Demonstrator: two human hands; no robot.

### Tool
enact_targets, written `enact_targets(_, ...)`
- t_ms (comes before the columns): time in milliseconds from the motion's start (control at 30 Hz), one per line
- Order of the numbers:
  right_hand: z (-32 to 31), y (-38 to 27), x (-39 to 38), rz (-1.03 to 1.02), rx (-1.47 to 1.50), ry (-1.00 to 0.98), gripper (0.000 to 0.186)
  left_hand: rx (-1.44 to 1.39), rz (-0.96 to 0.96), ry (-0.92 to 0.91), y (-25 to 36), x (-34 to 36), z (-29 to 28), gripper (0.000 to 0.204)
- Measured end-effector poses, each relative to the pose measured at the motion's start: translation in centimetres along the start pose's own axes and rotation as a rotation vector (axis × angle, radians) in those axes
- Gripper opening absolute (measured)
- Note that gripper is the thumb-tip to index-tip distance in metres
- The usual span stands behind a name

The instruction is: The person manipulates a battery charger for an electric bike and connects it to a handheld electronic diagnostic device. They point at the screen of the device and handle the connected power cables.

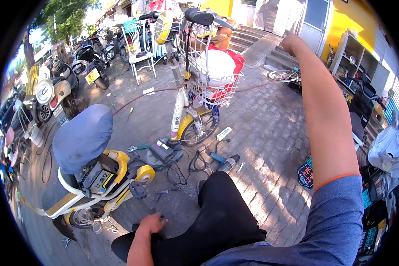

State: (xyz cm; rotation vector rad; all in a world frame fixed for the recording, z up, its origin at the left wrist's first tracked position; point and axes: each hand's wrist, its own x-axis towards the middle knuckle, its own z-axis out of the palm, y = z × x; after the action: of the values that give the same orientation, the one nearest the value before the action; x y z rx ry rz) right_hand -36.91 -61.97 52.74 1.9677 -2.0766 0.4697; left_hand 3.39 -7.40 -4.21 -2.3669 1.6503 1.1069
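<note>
I sit on brick paving beside a yellow and white electric bicycle (106,177) with a blue seat cover (82,137). My left hand (151,223) is down on the paving near the bicycle's black pedal (137,190), its fingers bent over a small dark thing. My right arm is raised far to the upper right. My right hand (291,42) shows only as a rounded end, so its fingers are hidden. My leg in black trousers (221,213) stretches forward between the arms.
The front wheel (198,128) stands ahead under a wire basket (217,84) holding a white tub. A black box with cables (162,150), a power drill (224,163), a white power strip (224,133) and a wrench (138,147) lie on the ground. Scooters (57,91) are parked left, and shelves (354,62) stand right.
</note>
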Motion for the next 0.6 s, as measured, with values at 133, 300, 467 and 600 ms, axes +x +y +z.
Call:
enact_targets(133, 3.7, 0.8, 0.4, -0.061, 0.187, -0.031, 0.073, -0.008, -0.035, -0.009, -1.2, -0.8, -0.3, 0.058)
enact_targets(300, 3.9, 13.8, 13.0, -0.141, 0.049, 0.172, 0.08, -0.024, 0.102, 0.003, 1.7, 1.5, 0.0, 0.056)
enact_targets(467, 2.5, 10.0, 17.6, -0.33, 0.104, 0.342, 0.074, -0.089, 0.078, 0.1, -0.8, -0.6, 1.1, 0.055)
enact_targets(600, 11.6, 6.7, 8.7, -0.154, 0.052, -0.005, 0.078, -0.029, -0.03, 0.008, -1.0, -0.7, 0.6, 0.055)
